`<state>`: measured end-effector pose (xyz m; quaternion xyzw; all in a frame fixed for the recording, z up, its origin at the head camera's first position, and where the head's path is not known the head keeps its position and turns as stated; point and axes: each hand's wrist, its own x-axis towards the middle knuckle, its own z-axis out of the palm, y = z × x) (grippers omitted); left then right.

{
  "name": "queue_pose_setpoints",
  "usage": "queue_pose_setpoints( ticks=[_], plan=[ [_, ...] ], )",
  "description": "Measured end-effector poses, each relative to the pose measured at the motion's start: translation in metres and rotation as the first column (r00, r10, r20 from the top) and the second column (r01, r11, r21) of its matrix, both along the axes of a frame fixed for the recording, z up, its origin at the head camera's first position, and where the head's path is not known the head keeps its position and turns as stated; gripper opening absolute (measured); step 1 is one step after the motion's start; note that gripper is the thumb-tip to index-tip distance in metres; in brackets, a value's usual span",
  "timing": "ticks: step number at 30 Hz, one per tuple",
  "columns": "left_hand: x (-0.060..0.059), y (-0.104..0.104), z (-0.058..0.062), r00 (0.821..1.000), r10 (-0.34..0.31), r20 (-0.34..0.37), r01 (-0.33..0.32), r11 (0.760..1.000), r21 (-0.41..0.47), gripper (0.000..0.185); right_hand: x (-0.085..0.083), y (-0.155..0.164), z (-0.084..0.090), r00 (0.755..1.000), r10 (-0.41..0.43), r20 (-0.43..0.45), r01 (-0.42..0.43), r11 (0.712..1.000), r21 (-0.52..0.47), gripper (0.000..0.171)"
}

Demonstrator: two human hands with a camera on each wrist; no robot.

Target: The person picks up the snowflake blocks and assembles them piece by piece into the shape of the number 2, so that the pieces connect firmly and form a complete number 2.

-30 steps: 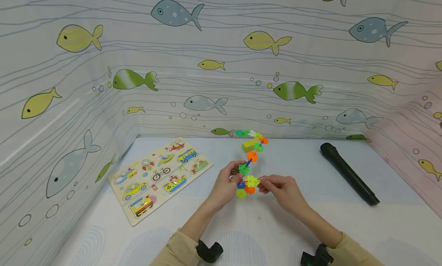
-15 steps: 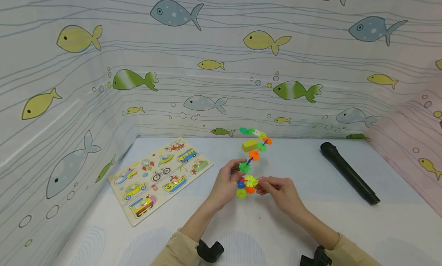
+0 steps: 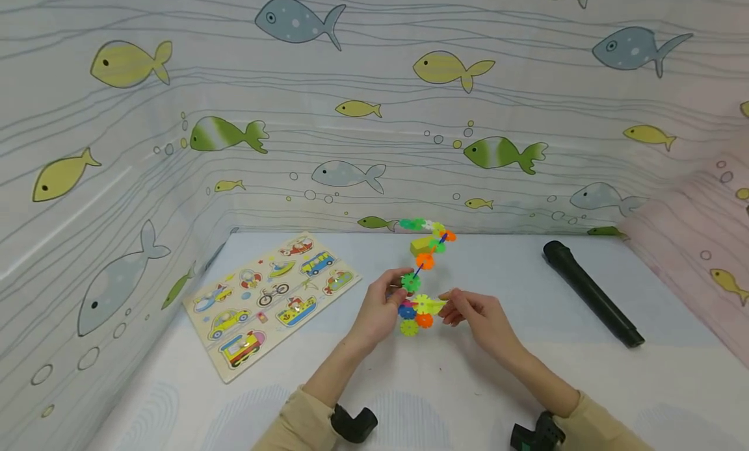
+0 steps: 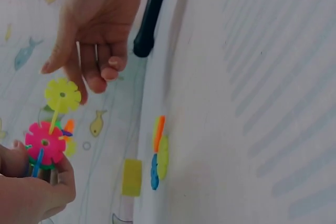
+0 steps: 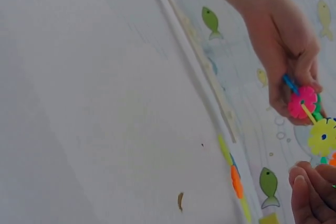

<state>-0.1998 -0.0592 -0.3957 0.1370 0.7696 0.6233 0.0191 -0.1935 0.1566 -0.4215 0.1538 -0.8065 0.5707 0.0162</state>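
In the head view my left hand [image 3: 377, 313] holds a chain of notched plastic flower discs, pinching it near a green disc [image 3: 411, 283] and a pink disc [image 4: 46, 142]. From there the chain curves up and away through orange, green, yellow and white discs. A yellow disc [image 3: 421, 303] slots into the pink one and carries another yellow disc [image 4: 63, 95] at its outer end. My right hand [image 3: 482, 318] is beside that end disc, thumb and fingers loosely bent and parted. Below lie loose blue [image 3: 408, 310], orange [image 3: 424, 320] and yellow-green [image 3: 409, 327] discs.
A wooden vehicle puzzle board [image 3: 272, 301] lies to the left. Behind the chain sits a yellow block [image 3: 421, 245]. A long black flashlight-like tube [image 3: 591, 294] lies at the right. Fish-printed sheeting [image 3: 374, 139] rises behind and along the sides.
My right fingers have loosened and drawn slightly right of the disc they pinched, which now shows edge-on. The chain has swayed right, then back left, in my left hand.
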Motion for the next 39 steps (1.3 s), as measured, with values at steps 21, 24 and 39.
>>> queue_pose_setpoints(
  ticks=[21, 24, 39],
  plan=[
    [-0.001, -0.002, -0.001, 0.999, 0.007, 0.031, -0.006, 1.0, -0.014, 0.039, -0.05, -0.007, -0.025, 0.999, -0.038, 0.001, 0.035, 0.913, 0.406, 0.029],
    [-0.002, -0.002, -0.001, 0.999, 0.009, 0.031, -0.009, 1.0, -0.019, 0.039, -0.051, -0.008, -0.026, 0.999, -0.03, -0.02, 0.036, 0.903, 0.428, 0.023],
    [0.0, 0.0, 0.0, 0.999, 0.001, 0.043, -0.001, 1.0, -0.007, 0.039, -0.041, -0.008, -0.03, 0.999, -0.024, 0.025, 0.012, 0.911, 0.413, 0.024]
  ],
)
